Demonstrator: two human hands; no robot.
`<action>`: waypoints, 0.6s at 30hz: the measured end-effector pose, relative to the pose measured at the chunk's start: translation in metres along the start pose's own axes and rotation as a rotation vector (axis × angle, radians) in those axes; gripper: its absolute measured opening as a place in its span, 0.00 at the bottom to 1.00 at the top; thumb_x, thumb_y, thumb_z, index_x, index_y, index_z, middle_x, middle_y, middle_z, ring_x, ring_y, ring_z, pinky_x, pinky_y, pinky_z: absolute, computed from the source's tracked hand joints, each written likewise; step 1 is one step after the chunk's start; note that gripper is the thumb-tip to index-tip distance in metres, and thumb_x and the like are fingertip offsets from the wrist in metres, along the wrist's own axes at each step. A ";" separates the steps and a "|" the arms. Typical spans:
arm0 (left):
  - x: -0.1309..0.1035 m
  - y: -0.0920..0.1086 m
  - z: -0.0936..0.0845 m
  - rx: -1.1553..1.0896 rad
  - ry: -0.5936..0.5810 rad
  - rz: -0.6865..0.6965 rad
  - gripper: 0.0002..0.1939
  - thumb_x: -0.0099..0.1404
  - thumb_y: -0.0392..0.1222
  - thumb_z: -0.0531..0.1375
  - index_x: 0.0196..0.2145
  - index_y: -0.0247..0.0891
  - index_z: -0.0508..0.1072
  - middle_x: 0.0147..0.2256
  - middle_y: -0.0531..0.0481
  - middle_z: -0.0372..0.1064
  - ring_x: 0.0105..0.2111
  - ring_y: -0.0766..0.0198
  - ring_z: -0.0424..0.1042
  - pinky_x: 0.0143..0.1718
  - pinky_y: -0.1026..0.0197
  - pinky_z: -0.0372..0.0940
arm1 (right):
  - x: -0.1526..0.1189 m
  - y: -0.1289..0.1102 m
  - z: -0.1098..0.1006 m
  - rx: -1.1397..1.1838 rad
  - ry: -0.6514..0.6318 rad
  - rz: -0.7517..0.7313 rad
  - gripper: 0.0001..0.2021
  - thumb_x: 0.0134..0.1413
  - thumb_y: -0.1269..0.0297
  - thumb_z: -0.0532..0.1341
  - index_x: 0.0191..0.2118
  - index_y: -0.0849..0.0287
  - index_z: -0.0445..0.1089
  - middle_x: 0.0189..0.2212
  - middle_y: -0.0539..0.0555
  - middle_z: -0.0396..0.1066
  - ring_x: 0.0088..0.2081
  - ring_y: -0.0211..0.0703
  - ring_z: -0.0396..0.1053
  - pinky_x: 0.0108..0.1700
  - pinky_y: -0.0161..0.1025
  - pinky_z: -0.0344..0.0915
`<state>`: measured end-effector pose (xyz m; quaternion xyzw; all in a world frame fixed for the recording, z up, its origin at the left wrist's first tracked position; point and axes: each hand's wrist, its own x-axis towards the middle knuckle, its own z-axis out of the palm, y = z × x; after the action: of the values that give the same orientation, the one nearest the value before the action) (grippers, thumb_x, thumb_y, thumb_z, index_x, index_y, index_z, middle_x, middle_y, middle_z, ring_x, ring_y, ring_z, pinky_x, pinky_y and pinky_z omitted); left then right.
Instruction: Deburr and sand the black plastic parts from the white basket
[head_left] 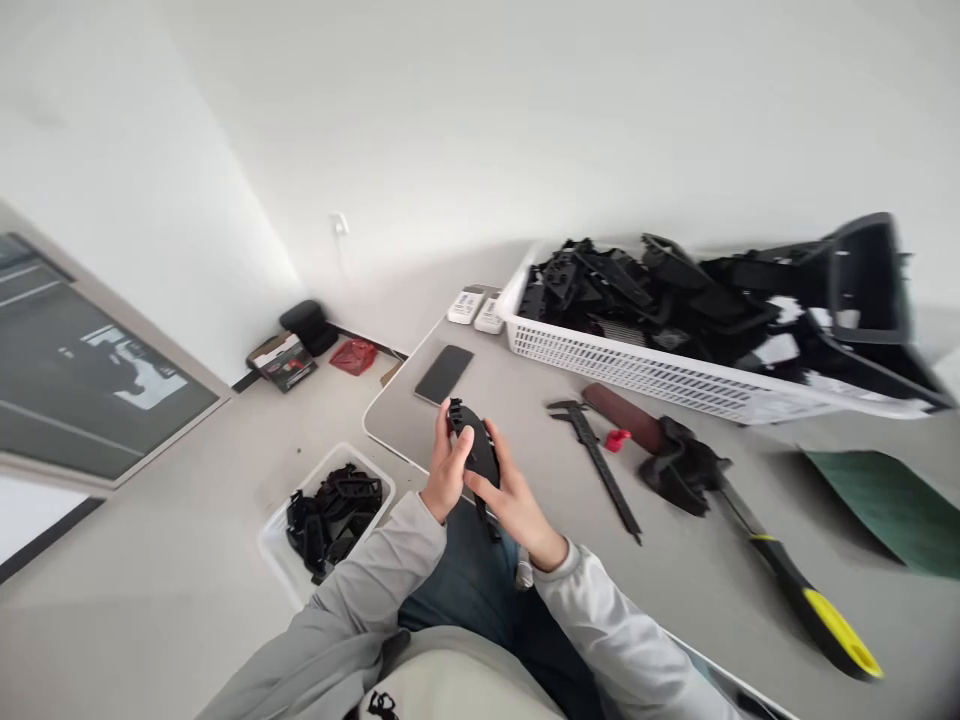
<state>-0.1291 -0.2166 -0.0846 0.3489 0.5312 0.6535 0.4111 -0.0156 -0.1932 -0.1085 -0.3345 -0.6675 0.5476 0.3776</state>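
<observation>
Black part (pixel 484 455): one, held in both hands above the near table edge and the lap. Left hand (pixel 448 475) pinches it, thumb on the face; right hand (pixel 523 508) grips the other side, thumb near its lower end. Fingers hide some of its outline.

On the table (pixel 517 385): one phone (pixel 444 374), two small white boxes (pixel 466 305) side by side, one caliper (pixel 598 468), one small red item (pixel 617 440), one green sheet (pixel 889 505). One brown strip (pixel 622 415) and one black-and-yellow handle (pixel 817 610) with a metal shaft; a black cloth (pixel 681 470) covers where they meet, so cannot tell if joined.

Floor: one carton (pixel 285 362), one black case (pixel 309 325), one red bag (pixel 353 356).

Containers, two. White basket (pixel 637 372) by the wall: heaped black pieces (pixel 667 290), too tangled to count, white scraps among them; one large frame juts above the right end. White bin (pixel 386 480) on the floor: more black pieces, also uncountable.
</observation>
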 end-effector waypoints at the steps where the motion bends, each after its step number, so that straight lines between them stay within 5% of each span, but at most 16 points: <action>1: -0.005 0.002 -0.015 0.026 0.070 0.006 0.38 0.61 0.60 0.58 0.64 0.44 0.54 0.63 0.45 0.57 0.64 0.55 0.54 0.62 0.57 0.53 | 0.001 0.002 0.018 0.049 -0.040 0.017 0.40 0.53 0.55 0.62 0.68 0.52 0.46 0.67 0.57 0.49 0.67 0.51 0.48 0.67 0.51 0.46; 7: -0.022 -0.002 -0.127 0.083 0.426 0.033 0.37 0.60 0.56 0.60 0.63 0.43 0.55 0.61 0.43 0.60 0.61 0.54 0.60 0.60 0.56 0.57 | 0.024 0.016 0.129 0.165 -0.368 0.051 0.40 0.50 0.56 0.62 0.67 0.53 0.49 0.68 0.57 0.48 0.68 0.49 0.46 0.68 0.50 0.41; 12: -0.014 -0.010 -0.220 0.334 0.638 -0.082 0.34 0.61 0.47 0.59 0.62 0.39 0.55 0.62 0.41 0.58 0.62 0.56 0.59 0.61 0.58 0.54 | 0.062 0.017 0.215 -0.097 -0.560 0.031 0.38 0.51 0.60 0.61 0.67 0.56 0.49 0.67 0.59 0.49 0.68 0.47 0.46 0.68 0.47 0.42; 15: -0.008 -0.019 -0.261 0.535 0.779 -0.326 0.30 0.61 0.46 0.59 0.59 0.37 0.60 0.63 0.37 0.57 0.65 0.52 0.53 0.63 0.55 0.50 | 0.081 0.020 0.243 -0.248 -0.593 0.076 0.37 0.50 0.64 0.60 0.66 0.63 0.50 0.68 0.65 0.46 0.69 0.53 0.40 0.68 0.53 0.40; 18: -0.006 -0.033 -0.280 0.559 0.839 -0.412 0.28 0.53 0.42 0.65 0.51 0.34 0.67 0.58 0.30 0.62 0.63 0.40 0.54 0.61 0.45 0.50 | 0.089 0.026 0.244 -0.287 -0.591 0.089 0.34 0.49 0.69 0.59 0.64 0.68 0.55 0.67 0.70 0.45 0.69 0.59 0.40 0.67 0.56 0.39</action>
<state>-0.3707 -0.3330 -0.1707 0.0428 0.8606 0.4764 0.1750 -0.2703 -0.2286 -0.1503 -0.2398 -0.8034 0.5371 0.0924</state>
